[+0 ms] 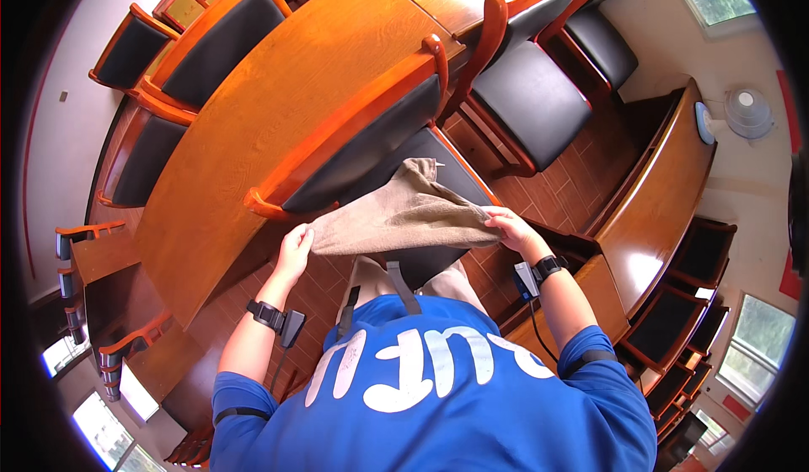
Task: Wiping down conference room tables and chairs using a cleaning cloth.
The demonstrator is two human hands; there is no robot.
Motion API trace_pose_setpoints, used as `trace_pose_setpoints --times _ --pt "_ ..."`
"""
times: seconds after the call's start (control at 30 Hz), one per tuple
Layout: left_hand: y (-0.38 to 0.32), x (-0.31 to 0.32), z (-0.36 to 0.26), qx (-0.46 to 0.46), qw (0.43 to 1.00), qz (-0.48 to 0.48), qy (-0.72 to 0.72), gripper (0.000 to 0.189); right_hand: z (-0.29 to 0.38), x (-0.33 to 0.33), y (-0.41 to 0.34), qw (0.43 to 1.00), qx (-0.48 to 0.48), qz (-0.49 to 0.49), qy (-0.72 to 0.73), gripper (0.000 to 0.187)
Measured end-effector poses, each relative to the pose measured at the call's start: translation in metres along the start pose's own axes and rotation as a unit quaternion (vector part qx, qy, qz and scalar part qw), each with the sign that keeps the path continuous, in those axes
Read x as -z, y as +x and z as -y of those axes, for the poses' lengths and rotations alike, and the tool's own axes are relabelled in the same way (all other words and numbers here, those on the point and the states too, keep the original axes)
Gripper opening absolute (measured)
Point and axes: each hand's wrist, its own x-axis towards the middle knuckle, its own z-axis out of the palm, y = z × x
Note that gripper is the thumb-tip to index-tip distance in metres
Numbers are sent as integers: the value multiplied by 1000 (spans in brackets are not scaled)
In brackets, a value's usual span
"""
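Note:
A greyish-brown cloth is stretched between my two hands, above the black seat of a wooden chair. My left hand pinches one corner of it between thumb and fingers. At the opposite end, my right hand grips the cloth's edge. The middle of the cloth bunches up towards the chair's backrest, with a small pale tag sticking out at its top. Folds run across its right half. Part of the seat is hidden under the cloth.
A long curved wooden table lies beyond the chair. Another black-seated chair stands to the right, near a curved wooden desk that bears a blue-and-white round object. More chairs line the table's far side. The floor has reddish-brown tiles.

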Motion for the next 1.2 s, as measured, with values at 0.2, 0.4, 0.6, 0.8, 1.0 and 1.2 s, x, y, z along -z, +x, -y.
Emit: trace_pose_setpoints --times 0.2,0.4,0.6,0.8,1.0,1.2 --pt "10 -15 -114 -194 981 -20 -10 19 60 -8 -69 982 188 28 19 34" --pt "2 -5 -213 -333 937 -78 -71 19 145 -43 -115 850 493 113 -145 27" --pt "-10 15 -262 -442 893 -76 -14 19 188 -66 -126 794 593 72 -116 29" --pt "-24 22 -259 -482 872 -89 8 26 205 -74 -111 863 495 78 -72 37" --pt "-24 20 -183 -279 938 29 -202 26 170 -63 -78 923 383 22 2 19" --pt "-6 -15 -64 -59 975 39 -212 22 79 2 -36 969 201 -131 -57 11"
